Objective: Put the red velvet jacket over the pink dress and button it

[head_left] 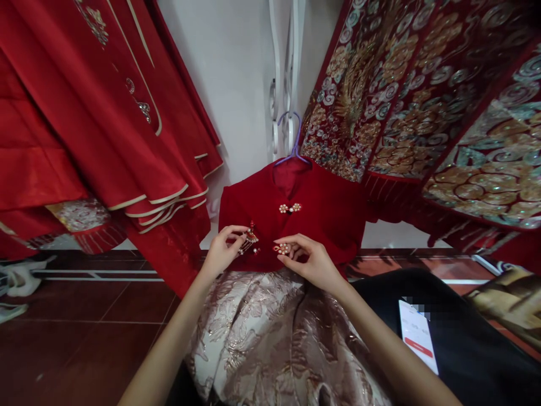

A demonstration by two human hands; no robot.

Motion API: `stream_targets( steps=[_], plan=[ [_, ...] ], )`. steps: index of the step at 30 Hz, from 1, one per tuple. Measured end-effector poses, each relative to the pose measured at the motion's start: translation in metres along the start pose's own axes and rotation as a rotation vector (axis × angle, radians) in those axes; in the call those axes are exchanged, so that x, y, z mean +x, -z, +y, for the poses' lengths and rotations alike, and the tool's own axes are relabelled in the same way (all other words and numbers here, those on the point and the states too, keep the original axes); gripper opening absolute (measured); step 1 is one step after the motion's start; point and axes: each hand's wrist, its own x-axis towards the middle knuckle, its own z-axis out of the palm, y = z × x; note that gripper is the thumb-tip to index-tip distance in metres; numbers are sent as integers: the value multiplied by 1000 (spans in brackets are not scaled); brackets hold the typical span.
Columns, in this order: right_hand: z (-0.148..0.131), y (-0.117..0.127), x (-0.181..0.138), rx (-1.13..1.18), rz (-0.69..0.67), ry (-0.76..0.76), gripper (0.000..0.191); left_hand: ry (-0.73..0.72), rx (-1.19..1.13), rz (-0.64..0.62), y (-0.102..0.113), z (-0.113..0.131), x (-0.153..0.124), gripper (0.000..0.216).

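Observation:
A dark red velvet jacket (333,197) hangs on a purple hanger (299,138), with a pearl frog clasp (290,208) fastened below its neckline. Lower on its front, my left hand (224,251) pinches the edge of a beaded ornament (250,241) with small dangling strands. Between thumb and fingers, my right hand (310,259) grips a pearl flower frog button (282,248) with its loop pointing left. A single pearl knob (255,251) shows on the velvet between the hands. Beneath the jacket spreads a shiny pinkish-silver brocade skirt (270,327).
Red garments with pale trim (139,135) hang at left, and heavily embroidered red garments (393,107) at right. A phone (416,335) lies on a black surface (465,349). White shoes (21,279) stand on the tiled floor (101,344). A white metal rack (287,56) rises behind the hanger.

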Motion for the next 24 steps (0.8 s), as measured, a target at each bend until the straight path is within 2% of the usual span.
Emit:
stream_targets(
  steps=[8,13,24],
  plan=[
    [1,2,0,-2,5,-3,27,31,-13,-32,-4,-2,0,28],
    [0,2,0,1,6,-8,27,78,-30,-15,-8,-5,-2,39],
    [2,2,-1,-11,2,-11,27,98,-34,-20,-10,-8,-2,36]
  ],
)
